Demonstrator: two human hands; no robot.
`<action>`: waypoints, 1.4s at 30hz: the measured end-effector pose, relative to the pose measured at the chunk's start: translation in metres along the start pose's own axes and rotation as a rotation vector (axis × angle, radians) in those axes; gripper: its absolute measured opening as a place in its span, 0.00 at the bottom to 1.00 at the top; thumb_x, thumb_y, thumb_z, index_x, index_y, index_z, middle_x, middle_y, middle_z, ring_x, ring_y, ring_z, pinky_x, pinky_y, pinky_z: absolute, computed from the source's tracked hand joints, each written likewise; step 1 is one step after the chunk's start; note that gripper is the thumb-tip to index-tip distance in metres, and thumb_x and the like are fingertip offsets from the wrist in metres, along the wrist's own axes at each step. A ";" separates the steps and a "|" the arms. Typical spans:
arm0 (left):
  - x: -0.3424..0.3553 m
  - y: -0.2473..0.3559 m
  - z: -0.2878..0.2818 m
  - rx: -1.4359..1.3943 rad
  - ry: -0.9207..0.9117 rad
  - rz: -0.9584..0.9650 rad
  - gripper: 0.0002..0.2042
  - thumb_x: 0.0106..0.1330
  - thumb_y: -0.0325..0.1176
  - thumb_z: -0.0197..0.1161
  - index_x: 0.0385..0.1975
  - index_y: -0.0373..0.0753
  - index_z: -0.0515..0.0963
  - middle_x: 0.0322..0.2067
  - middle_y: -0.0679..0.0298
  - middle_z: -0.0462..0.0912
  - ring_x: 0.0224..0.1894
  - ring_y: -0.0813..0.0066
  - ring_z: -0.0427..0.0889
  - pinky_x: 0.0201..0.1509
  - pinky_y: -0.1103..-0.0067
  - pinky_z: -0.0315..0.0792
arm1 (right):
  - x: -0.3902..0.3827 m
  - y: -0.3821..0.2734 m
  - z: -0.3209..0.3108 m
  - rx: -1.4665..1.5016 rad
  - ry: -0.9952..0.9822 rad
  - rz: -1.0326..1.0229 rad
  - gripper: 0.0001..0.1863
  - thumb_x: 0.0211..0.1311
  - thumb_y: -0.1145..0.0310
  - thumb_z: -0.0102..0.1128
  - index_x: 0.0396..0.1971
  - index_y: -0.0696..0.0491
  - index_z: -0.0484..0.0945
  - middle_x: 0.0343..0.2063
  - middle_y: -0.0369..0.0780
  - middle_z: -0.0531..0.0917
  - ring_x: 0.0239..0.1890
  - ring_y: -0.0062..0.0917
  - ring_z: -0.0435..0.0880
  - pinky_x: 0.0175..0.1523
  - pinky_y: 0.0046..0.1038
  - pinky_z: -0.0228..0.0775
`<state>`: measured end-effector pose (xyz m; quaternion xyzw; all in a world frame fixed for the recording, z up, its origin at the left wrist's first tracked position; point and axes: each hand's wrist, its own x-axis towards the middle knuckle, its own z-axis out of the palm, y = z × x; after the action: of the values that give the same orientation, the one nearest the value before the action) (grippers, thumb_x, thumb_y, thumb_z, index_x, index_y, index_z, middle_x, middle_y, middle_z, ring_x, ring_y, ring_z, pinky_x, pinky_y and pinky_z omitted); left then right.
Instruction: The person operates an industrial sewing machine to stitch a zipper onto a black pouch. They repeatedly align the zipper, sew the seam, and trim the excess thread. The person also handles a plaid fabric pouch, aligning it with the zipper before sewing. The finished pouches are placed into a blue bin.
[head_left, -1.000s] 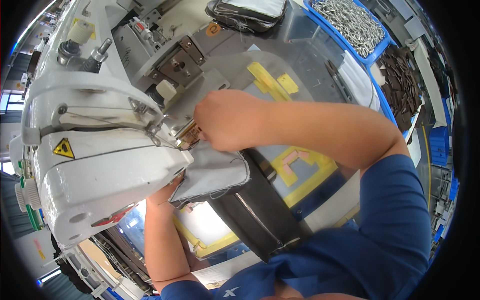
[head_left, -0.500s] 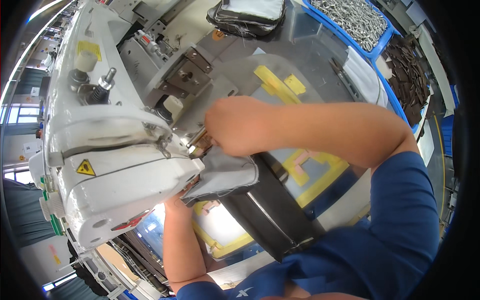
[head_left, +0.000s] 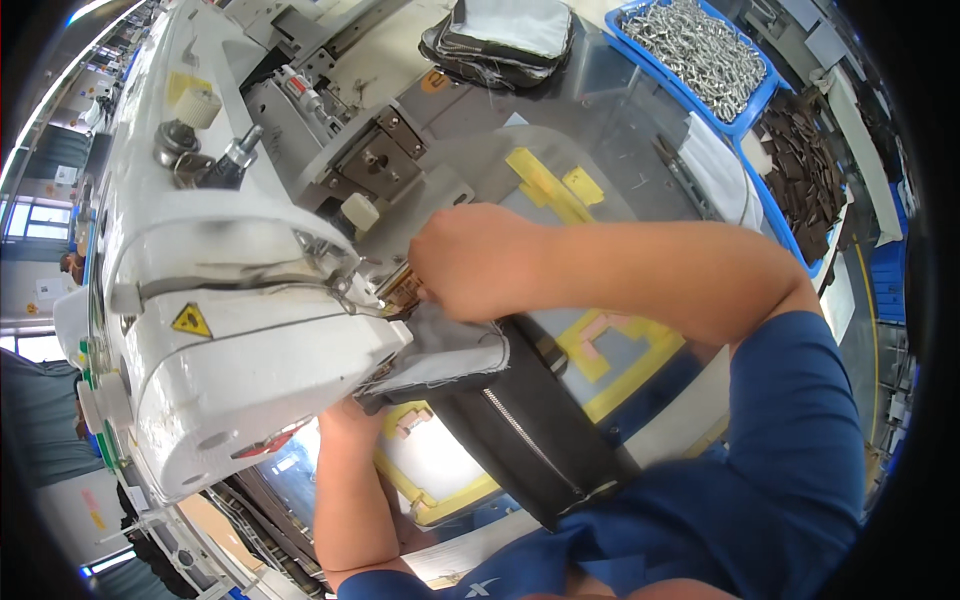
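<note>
A white sewing machine (head_left: 260,370) stands at the left, its needle area beside my hands. Under its head, a black fabric piece with a silver zipper (head_left: 530,440) stretches back toward my body, grey lining (head_left: 450,340) showing at its far end. My right hand (head_left: 475,262) is closed, knuckles up, at the far edge of the lining by the needle area; its fingertips and whatever they pinch are hidden. Beside the near end of the machine head, my left hand (head_left: 350,418) reaches under the black piece's left edge. Machine and fabric cover its fingers.
Yellow tape strips (head_left: 550,185) mark the work plate. Farther back lies a stack of zippered black pieces (head_left: 500,45). Blue trays at the right hold metal zipper pulls (head_left: 690,55) and brown pieces (head_left: 800,170). Tweezers (head_left: 685,175) rest near a white cloth.
The grey lining's near edge has shifted slightly left and lies flatter. Both hands keep nearly the same places at the machine. The whole view has tilted a little.
</note>
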<state>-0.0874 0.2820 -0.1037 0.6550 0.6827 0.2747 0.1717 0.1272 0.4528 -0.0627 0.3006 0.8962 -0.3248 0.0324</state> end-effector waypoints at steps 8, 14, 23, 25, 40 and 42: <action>-0.029 0.102 -0.057 0.491 -0.041 0.014 0.26 0.45 0.26 0.80 0.48 0.32 0.83 0.46 0.49 0.86 0.47 0.46 0.84 0.52 0.61 0.78 | 0.000 0.016 0.011 0.034 0.097 -0.071 0.14 0.62 0.64 0.62 0.30 0.61 0.87 0.30 0.53 0.87 0.41 0.51 0.88 0.48 0.48 0.79; -0.017 0.087 -0.032 -0.038 -0.178 0.306 0.21 0.51 0.34 0.82 0.40 0.32 0.79 0.53 0.46 0.82 0.48 0.45 0.83 0.52 0.61 0.79 | 0.002 0.014 0.011 0.006 0.122 -0.116 0.13 0.60 0.65 0.62 0.29 0.62 0.86 0.30 0.53 0.87 0.39 0.52 0.88 0.48 0.48 0.79; -0.006 0.070 -0.021 0.111 -0.324 0.379 0.33 0.50 0.33 0.78 0.60 0.37 0.78 0.58 0.50 0.81 0.56 0.51 0.83 0.62 0.66 0.78 | -0.002 0.017 0.017 -0.053 0.304 -0.302 0.13 0.61 0.65 0.62 0.28 0.62 0.85 0.29 0.54 0.86 0.39 0.54 0.87 0.47 0.49 0.79; -0.007 0.068 -0.021 0.141 -0.329 0.390 0.31 0.50 0.33 0.78 0.58 0.37 0.79 0.57 0.51 0.82 0.54 0.54 0.84 0.62 0.67 0.78 | -0.003 0.011 0.016 -0.141 0.277 -0.267 0.12 0.60 0.66 0.61 0.30 0.59 0.86 0.30 0.53 0.87 0.40 0.53 0.87 0.47 0.49 0.79; -0.013 0.072 -0.039 0.244 -0.515 0.243 0.26 0.55 0.39 0.76 0.53 0.35 0.81 0.59 0.47 0.81 0.54 0.53 0.84 0.60 0.67 0.79 | 0.006 -0.002 0.039 -0.239 0.430 -0.394 0.15 0.59 0.75 0.60 0.46 0.51 0.86 0.40 0.44 0.89 0.45 0.44 0.87 0.50 0.43 0.79; -0.013 0.073 -0.041 0.237 -0.526 0.241 0.26 0.56 0.40 0.76 0.54 0.35 0.80 0.59 0.46 0.80 0.55 0.52 0.83 0.60 0.66 0.79 | 0.006 -0.003 0.036 -0.183 0.400 -0.378 0.14 0.59 0.73 0.61 0.46 0.51 0.86 0.41 0.44 0.89 0.44 0.44 0.87 0.49 0.43 0.79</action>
<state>-0.0523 0.2620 -0.0297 0.7954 0.5594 0.0327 0.2309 0.1162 0.4323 -0.0912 0.1821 0.9504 -0.1773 -0.1791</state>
